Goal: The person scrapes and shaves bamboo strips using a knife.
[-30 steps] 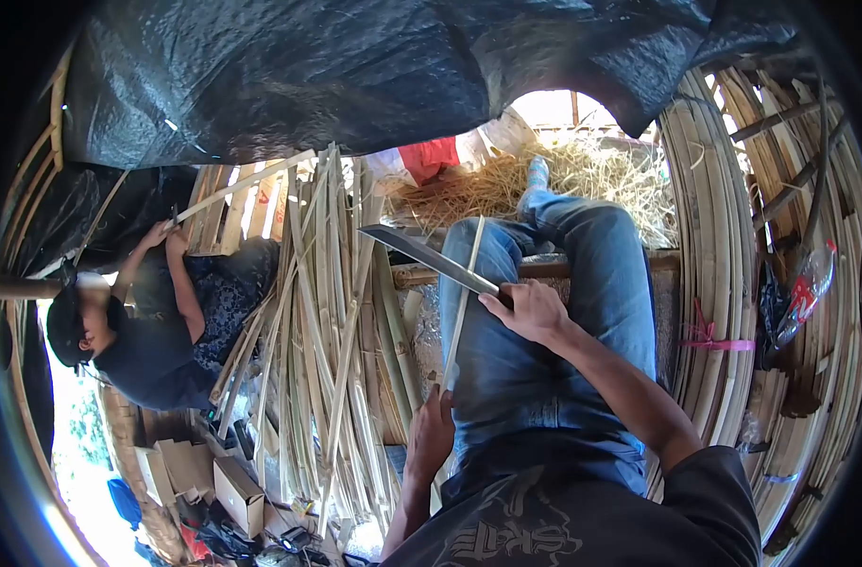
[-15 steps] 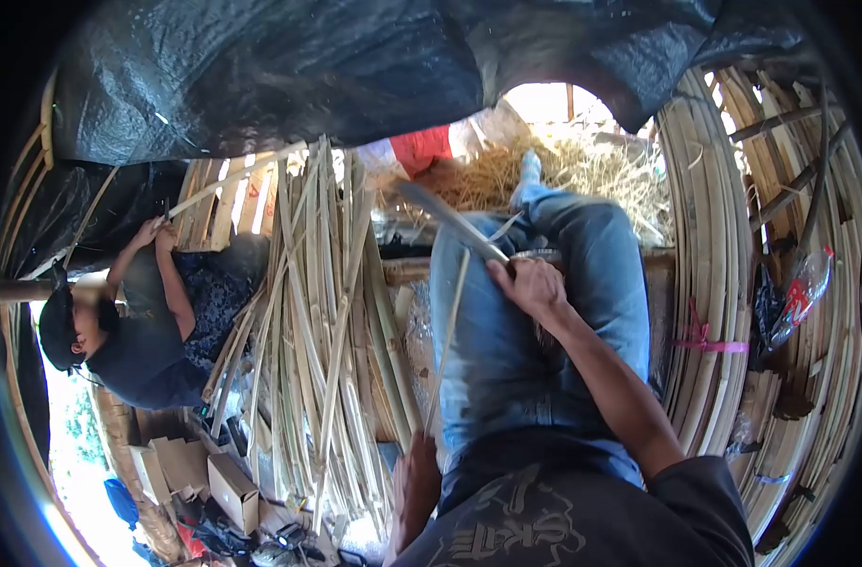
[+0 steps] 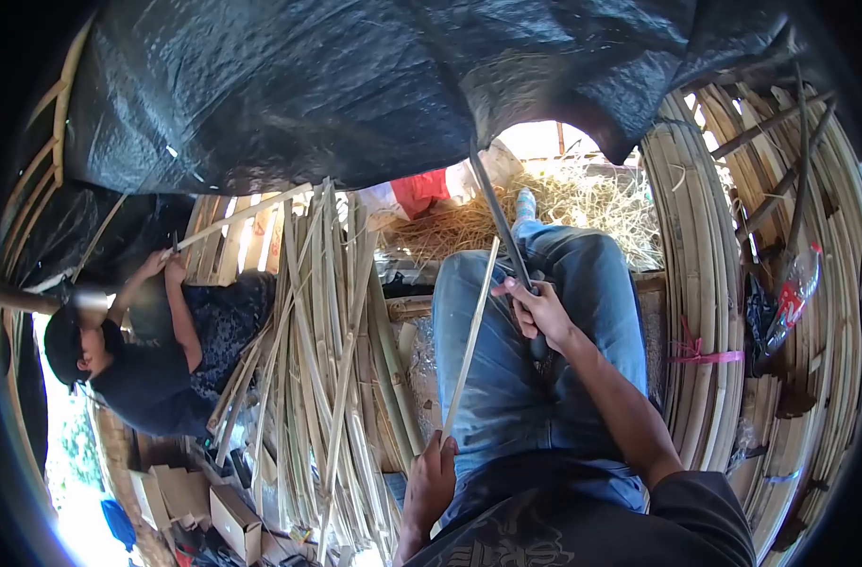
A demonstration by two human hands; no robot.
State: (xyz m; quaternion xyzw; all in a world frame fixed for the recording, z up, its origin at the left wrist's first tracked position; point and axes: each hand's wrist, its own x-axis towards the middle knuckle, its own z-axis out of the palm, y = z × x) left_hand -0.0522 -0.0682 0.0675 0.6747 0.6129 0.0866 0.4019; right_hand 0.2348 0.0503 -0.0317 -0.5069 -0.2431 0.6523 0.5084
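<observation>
My right hand (image 3: 541, 317) is wrapped round the handle of a machete (image 3: 499, 213) over my thighs. The long dark blade points away from me, its far end in front of the hanging black plastic sheet. My left hand (image 3: 431, 477), low beside my left hip, grips the near end of a thin split bamboo strip (image 3: 470, 340). The strip slants up over my left thigh, and its pale far end lies just left of the blade, apart from it. My fingers partly cover the machete's handle, whose dark butt shows below my right hand.
Many long bamboo strips (image 3: 332, 350) lean in a loose pile to my left. A bundle of slats (image 3: 691, 283) with a pink tie (image 3: 705, 356) stands on my right. Straw (image 3: 591, 213) lies ahead. A co-worker (image 3: 147, 364) at left holds another strip. Cardboard boxes (image 3: 234, 520) lie lower left.
The machete has swung from pointing up and left to more nearly straight ahead. My left hand and the bamboo strip have shifted slightly right, with the strip now more fully in view.
</observation>
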